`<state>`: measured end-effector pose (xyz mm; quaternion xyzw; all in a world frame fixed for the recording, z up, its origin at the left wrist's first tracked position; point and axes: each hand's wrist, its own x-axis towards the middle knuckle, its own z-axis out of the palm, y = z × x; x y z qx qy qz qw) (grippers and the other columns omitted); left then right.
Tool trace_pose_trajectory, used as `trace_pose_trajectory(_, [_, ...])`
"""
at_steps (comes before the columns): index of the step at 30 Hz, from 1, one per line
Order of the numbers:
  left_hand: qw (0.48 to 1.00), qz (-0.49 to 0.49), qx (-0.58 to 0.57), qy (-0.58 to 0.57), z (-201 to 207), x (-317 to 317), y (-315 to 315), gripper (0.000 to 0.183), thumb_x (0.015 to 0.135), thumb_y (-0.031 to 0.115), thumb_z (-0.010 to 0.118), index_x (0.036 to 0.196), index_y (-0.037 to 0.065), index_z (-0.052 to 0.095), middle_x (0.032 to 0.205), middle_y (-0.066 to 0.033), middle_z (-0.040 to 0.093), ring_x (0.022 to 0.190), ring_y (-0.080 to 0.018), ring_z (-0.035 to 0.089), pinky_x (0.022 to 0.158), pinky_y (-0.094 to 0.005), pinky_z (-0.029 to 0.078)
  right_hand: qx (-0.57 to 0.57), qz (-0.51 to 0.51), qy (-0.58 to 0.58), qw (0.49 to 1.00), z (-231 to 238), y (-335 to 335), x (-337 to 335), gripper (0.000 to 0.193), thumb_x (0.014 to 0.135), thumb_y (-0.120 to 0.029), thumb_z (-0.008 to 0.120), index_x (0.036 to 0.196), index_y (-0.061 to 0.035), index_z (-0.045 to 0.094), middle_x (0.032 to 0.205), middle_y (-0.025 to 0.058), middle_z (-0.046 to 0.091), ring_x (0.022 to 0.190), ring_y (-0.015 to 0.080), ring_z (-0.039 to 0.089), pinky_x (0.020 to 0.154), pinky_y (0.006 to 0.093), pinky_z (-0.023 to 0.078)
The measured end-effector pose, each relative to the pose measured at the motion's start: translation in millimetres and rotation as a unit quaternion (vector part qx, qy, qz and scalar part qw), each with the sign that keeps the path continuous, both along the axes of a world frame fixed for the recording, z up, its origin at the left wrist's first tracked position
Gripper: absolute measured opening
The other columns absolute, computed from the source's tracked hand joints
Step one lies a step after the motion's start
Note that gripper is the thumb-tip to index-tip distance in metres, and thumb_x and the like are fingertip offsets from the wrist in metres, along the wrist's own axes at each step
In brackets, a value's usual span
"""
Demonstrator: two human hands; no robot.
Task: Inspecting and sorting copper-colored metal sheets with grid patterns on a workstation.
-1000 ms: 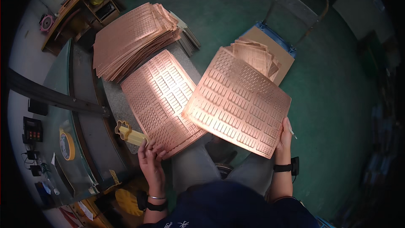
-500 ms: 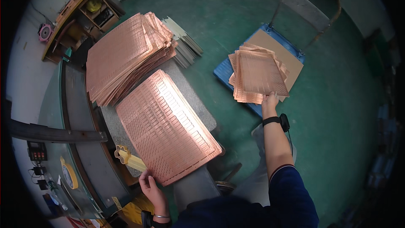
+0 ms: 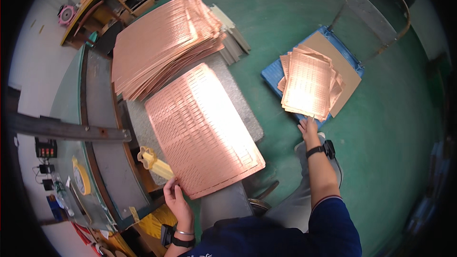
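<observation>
A flat, copper-coloured panel with rows of raised rectangles [image 3: 200,128] lies before me, partly on a grey block and partly over my leg. My left hand [image 3: 180,204] is at its near left edge, fingertips touching or close to it, finger and thumb apart. A yellow, flower-shaped holder [image 3: 150,158] stands just beyond those fingers. On the right, my right hand [image 3: 309,127] reaches to the near edge of a fanned stack of smaller copper-coloured panels [image 3: 308,78]. Its fingers are stretched out and spread at that edge, seemingly without gripping.
A tall pile of copper panels [image 3: 152,43] sits on the grey block [image 3: 247,114], beside pale sheets [image 3: 233,35]. The smaller stack rests on brown board [image 3: 350,83] over a blue trolley [image 3: 273,73] with a metal handle [image 3: 402,2]. A glass-topped table [image 3: 76,128] stands left.
My view has shifted, so most things sit farther right. My right hand has drawn back slightly from the smaller stack, and its fingers have spread. The top panel there has turned a little.
</observation>
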<state>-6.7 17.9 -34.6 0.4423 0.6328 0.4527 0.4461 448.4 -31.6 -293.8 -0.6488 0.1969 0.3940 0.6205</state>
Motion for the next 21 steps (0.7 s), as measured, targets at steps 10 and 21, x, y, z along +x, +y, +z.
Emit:
trace_pose_trajectory(10, [0.992,-0.038,-0.051,-0.111,2.5,-22.1,4.6,0.026,0.094,0.008,0.045,0.118,-0.002,0.047,0.114,-0.0102,0.053,0.101,-0.0152,0.053,0.087,-0.0280,0.043,0.173,0.372,-0.453,0.792,225.2,-8.1,-181.6,0.029,0.089,-0.004,0.048,0.117,0.0012,0.049,0.120,0.0207,0.054,0.110,0.0325,0.055,0.091,0.0391,0.044])
trace_pose_trajectory(21, [0.989,-0.049,-0.039,-0.137,8.1,-39.1,8.5,0.028,0.093,0.007,0.045,0.119,-0.003,0.045,0.115,-0.0110,0.052,0.101,-0.0150,0.053,0.088,-0.0281,0.044,0.012,0.497,-0.657,0.567,246.7,-13.3,-234.7,0.034,0.084,-0.004,0.054,0.118,-0.0045,0.051,0.129,0.0255,0.044,0.123,0.0421,0.038,0.102,0.0533,0.028])
